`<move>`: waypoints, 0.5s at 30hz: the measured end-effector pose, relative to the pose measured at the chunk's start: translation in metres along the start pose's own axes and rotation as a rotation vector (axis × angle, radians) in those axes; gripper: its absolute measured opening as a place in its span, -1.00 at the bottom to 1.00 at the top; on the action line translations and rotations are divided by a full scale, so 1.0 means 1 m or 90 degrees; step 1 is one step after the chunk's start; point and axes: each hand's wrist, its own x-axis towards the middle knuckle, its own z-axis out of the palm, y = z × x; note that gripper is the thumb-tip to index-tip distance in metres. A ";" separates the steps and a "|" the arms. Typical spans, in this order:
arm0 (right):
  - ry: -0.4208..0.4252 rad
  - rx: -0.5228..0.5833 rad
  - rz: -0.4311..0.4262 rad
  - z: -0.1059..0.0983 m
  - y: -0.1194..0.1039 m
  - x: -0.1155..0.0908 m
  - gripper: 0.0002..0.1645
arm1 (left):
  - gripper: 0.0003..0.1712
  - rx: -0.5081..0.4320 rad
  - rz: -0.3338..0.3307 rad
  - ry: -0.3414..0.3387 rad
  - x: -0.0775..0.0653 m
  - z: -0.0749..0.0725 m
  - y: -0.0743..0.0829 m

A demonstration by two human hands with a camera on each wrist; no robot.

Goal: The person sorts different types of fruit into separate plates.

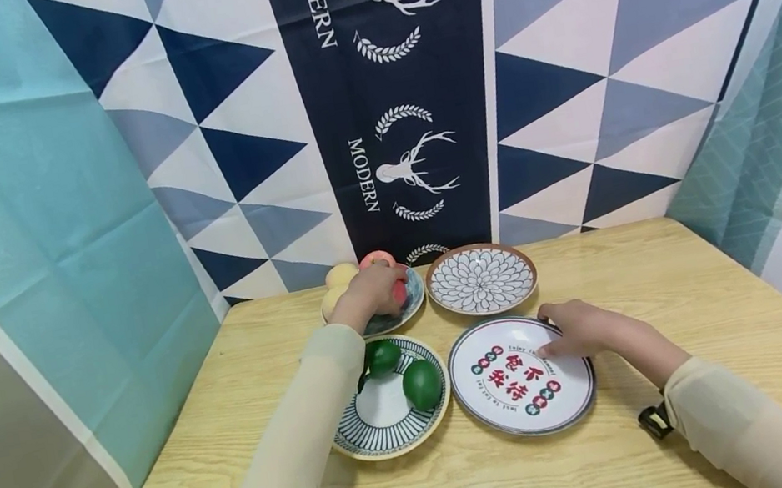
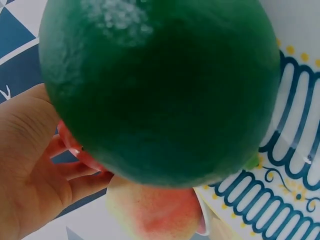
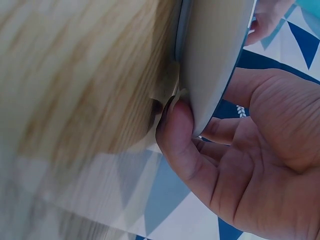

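Observation:
My left hand [image 1: 366,291] reaches over the blue fruit plate [image 1: 414,295] at the back left, its fingers round a red fruit [image 1: 400,292]. In the left wrist view those fingers lie behind the red fruit [image 2: 75,150], partly hidden by a large smooth green fruit [image 2: 160,95] close to the camera. Below it shows a yellow-red peach [image 2: 155,212]. At the right, my right hand [image 1: 581,327] pinches the rim of a white plate with red lettering [image 1: 489,394]. The thumb lies over the top; the right wrist view shows a finger under the plate's rim [image 3: 215,55].
A striped bowl [image 1: 390,442] at the front left holds green fruits [image 1: 421,385], under the left forearm. Behind the lettered plate stands a brown-rimmed flower-patterned plate [image 1: 481,279]. Yellow fruits [image 1: 341,275] and a pinkish fruit [image 1: 376,259] share the fruit plate. Patterned cloth [image 1: 406,90] hangs behind the table.

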 end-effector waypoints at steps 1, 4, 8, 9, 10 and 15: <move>0.000 0.000 0.000 0.000 0.000 0.000 -0.22 | -0.22 -0.002 0.001 0.000 0.000 0.000 0.000; -0.001 0.004 0.001 0.001 0.000 0.000 -0.24 | -0.22 -0.014 0.013 0.003 -0.001 0.001 -0.001; -0.001 0.004 0.001 0.001 0.001 -0.001 -0.25 | -0.25 -0.031 0.033 0.013 -0.002 0.000 -0.003; 0.001 0.001 0.001 0.001 0.001 -0.001 -0.26 | -0.25 -0.034 0.037 0.015 -0.002 0.000 -0.003; 0.001 -0.001 0.000 0.000 0.000 -0.001 -0.26 | -0.26 -0.036 0.041 0.016 -0.002 0.000 -0.004; 0.004 -0.001 -0.002 -0.001 0.000 0.000 -0.26 | -0.30 -0.025 0.075 0.021 -0.001 -0.002 -0.003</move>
